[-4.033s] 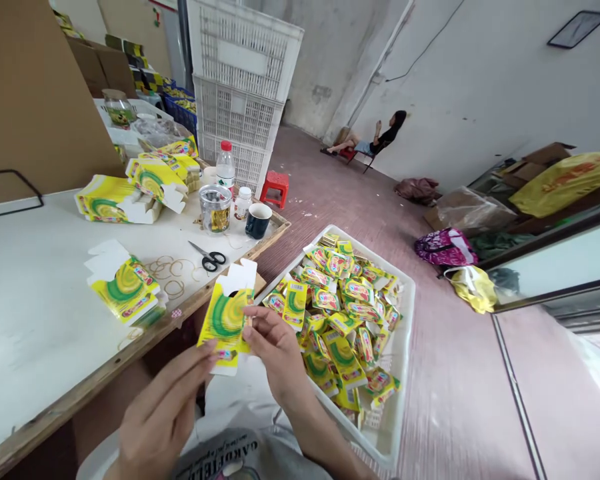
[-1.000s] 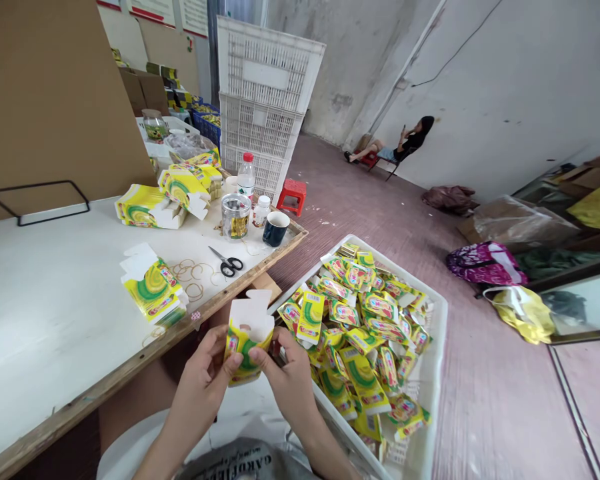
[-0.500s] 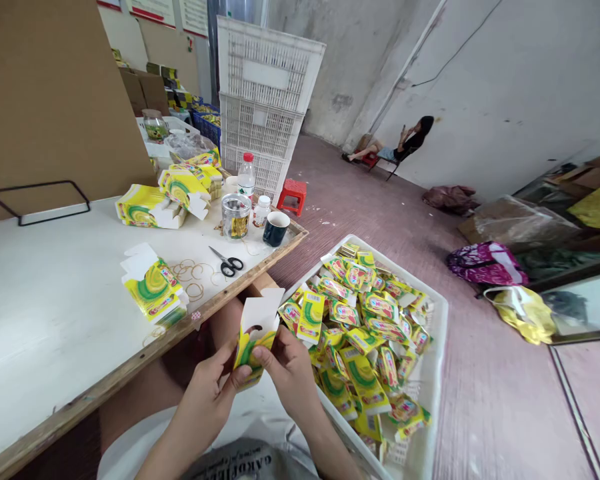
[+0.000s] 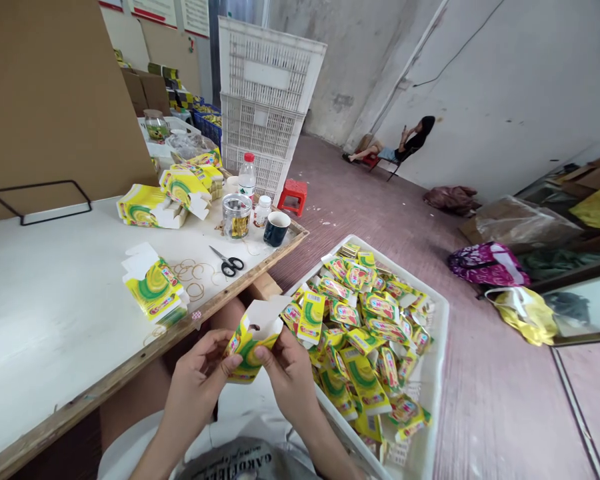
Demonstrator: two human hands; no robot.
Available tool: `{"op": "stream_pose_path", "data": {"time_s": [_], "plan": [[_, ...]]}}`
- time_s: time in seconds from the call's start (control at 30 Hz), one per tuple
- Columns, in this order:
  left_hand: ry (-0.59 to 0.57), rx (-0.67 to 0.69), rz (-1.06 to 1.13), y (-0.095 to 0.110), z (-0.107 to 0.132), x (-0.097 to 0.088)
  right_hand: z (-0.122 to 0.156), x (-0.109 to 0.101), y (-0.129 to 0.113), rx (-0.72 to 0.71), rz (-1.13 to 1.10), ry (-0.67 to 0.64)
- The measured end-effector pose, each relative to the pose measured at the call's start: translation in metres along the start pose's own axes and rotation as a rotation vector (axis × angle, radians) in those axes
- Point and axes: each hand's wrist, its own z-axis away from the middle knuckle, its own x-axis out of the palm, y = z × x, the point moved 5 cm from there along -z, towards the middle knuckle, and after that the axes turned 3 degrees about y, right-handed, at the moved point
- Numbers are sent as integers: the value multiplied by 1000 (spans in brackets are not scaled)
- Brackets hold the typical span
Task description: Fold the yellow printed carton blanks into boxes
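Note:
A small yellow and green carton (image 4: 253, 350) is held above my lap between both hands, its white top flap raised and its top open. My left hand (image 4: 203, 370) is closed on the carton's left side, thumb at the front. My right hand (image 4: 287, 367) grips the right side, with its thumb pressed on the front panel. To the right stands a white crate (image 4: 439, 333) heaped with similar yellow cartons (image 4: 365, 377). On the white table lies a stack of flattened cartons (image 4: 155, 287), beside loose rubber bands (image 4: 193, 273).
Black-handled scissors (image 4: 230, 263), a dark mug (image 4: 277, 230), a clear jar (image 4: 237, 217) and a red-capped bottle (image 4: 247, 175) sit near the table corner. Stacked white crates (image 4: 267, 100) stand behind. A person (image 4: 410, 143) sits far off by the wall.
The carton has gone from flatter to squared open, its top now wider. My left hand has shifted slightly left along with the carton's left side.

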Motion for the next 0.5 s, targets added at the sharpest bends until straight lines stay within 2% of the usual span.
{"op": "stream_pose_path", "data": {"time_s": [0.2, 0.37, 0.5], "plan": [[29, 65, -14, 6, 1, 1, 0, 0, 4, -30, 111, -23], [118, 102, -44, 7, 1, -1, 3, 0, 11, -20, 202, -32], [116, 103, -77, 3, 1, -2, 3, 1, 8, -13, 181, -26]]}}
